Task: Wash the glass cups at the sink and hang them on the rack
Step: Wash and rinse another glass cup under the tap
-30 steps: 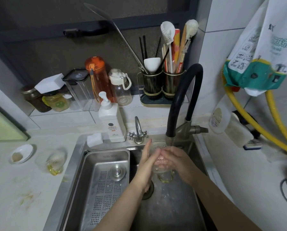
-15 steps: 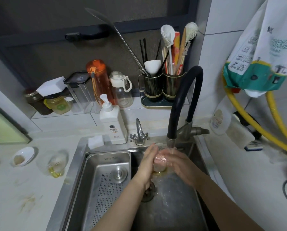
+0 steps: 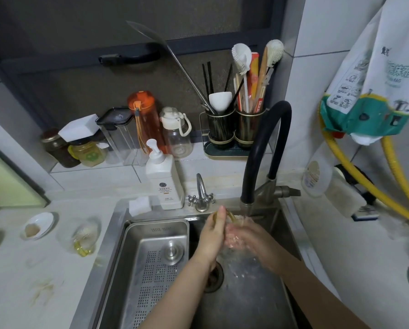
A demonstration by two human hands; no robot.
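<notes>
A clear glass cup with a gold handle is held between both hands over the steel sink, under water running from the black faucet. My left hand grips its left side with the thumb up near the handle. My right hand wraps the right side, wet and blurred. Most of the cup is hidden by the fingers. A second glass cup with a gold handle lies on the counter left of the sink. No rack is in view.
A perforated steel drain tray fills the sink's left half. A soap pump bottle, a small tap and a white sponge sit on the rim. Bottles, jars and utensil holders line the ledge. A small dish sits far left.
The hands and cup have risen toward the faucet outlet and into the stream. The left thumb now points up beside the gold handle; the cup has turned in the hands.
</notes>
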